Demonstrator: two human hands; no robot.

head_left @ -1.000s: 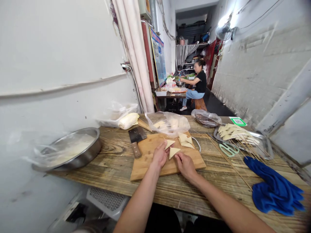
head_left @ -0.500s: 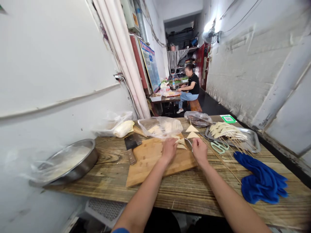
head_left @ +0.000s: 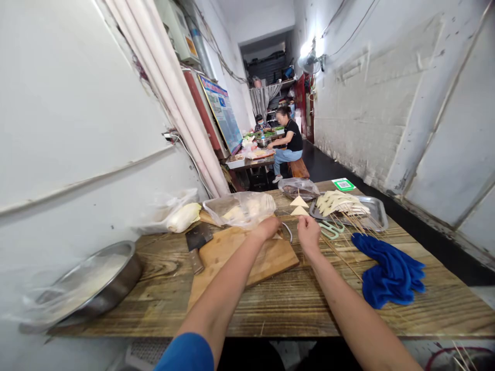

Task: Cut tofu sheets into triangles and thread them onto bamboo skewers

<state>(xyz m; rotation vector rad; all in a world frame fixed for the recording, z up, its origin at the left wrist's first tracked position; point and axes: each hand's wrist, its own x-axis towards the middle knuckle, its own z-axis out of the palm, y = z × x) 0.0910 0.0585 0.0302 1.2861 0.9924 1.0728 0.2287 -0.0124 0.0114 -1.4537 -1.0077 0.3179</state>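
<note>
My right hand (head_left: pixel 308 234) is closed on a thin skewer. Two pale, flat triangular slices (head_left: pixel 299 201), possibly tofu, are threaded above the fist, and the skewer's tip pokes out at the top. Bent over the far right part of the wooden cutting board (head_left: pixel 228 257), my left hand (head_left: pixel 267 228) has its fingers curled down by some pale pieces. The back of that hand hides its fingertips and whatever they hold. A clear plastic bag (head_left: pixel 243 208) of pale slices lies just beyond it. A curved white handle (head_left: pixel 287 232) shows between the hands.
Left of the board are a cleaver (head_left: pixel 198 236), a cabbage (head_left: pixel 184 217) and a steel basin (head_left: pixel 104 288). To the right lie green-handled scissors (head_left: pixel 331 229), a metal tray (head_left: pixel 377 214) of filled skewers and a blue cloth (head_left: pixel 392 270). Two people sit at a far table.
The view has swung right, shifting the scene leftward. My left hand has moved farther over the pale pieces at the board's edge. My right hand still holds the skewer upright with its two triangles.
</note>
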